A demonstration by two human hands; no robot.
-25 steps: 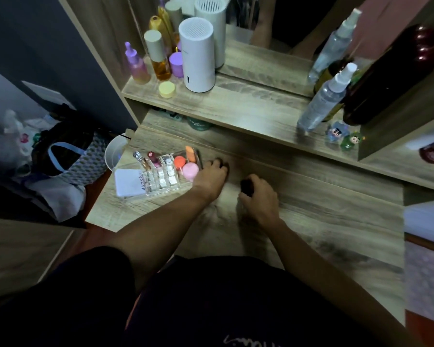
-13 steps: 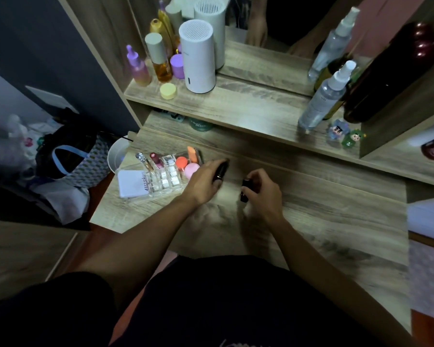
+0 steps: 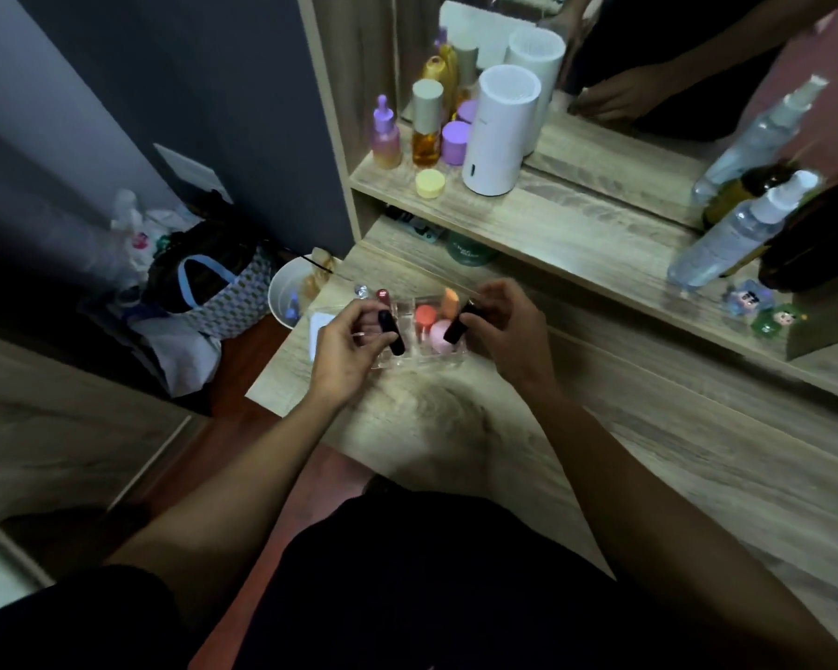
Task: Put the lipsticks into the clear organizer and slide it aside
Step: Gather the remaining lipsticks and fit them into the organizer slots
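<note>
The clear organizer sits at the left end of the wooden vanity top, holding an orange, a red and a pink item and a dark red tube at its back left. My left hand grips a black lipstick, held tilted over the organizer's left part. My right hand grips a second black lipstick, tilted over the right compartment above the pink item. Both hands hide much of the organizer.
A raised shelf behind carries a white cylinder, purple and amber bottles, a yellow jar, spray bottles and small figurines. A mirror stands behind it. Left of the vanity are a white bin and a bag on the floor.
Both hands lifted their black lipsticks off the vanity top and moved left over the organizer. The camera view shifted, so the vanity sits further right in the frame.
</note>
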